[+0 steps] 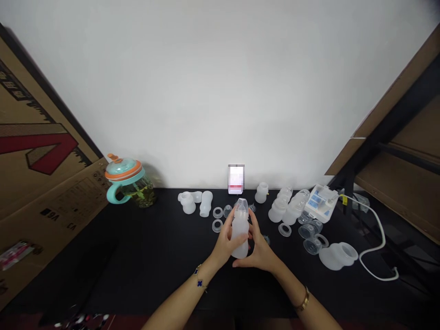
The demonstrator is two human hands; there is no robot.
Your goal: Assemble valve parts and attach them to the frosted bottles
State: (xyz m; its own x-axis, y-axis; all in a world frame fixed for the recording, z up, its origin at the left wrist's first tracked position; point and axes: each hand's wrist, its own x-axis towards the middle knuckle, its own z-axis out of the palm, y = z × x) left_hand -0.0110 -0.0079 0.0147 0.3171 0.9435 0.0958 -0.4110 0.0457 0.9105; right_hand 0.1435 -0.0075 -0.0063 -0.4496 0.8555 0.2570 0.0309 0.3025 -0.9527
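Note:
A translucent white bottle (pixel 239 233) with a clear domed cap stands upright between my two hands, over the black table. My left hand (pixel 227 241) is wrapped round its left side, thumb across the front. On the right side, my right hand (pixel 259 250) holds the bottle too, with its thumb low near the base and its fingers behind the upper part. Just left of the bottle lie two clear rings, the upper one (pixel 217 212) and the lower one (pixel 217 225). Another ring (pixel 284 229) is to the right of my right hand.
A teal and orange jug (pixel 132 185) stands back left. White bottle parts (pixel 188 202) sit left of a lit phone (pixel 236 179). Rightward are capped bottles (pixel 294 208), clear cups (pixel 312 245), a wide container (pixel 338 255), and a white box (pixel 322 203) with a cable.

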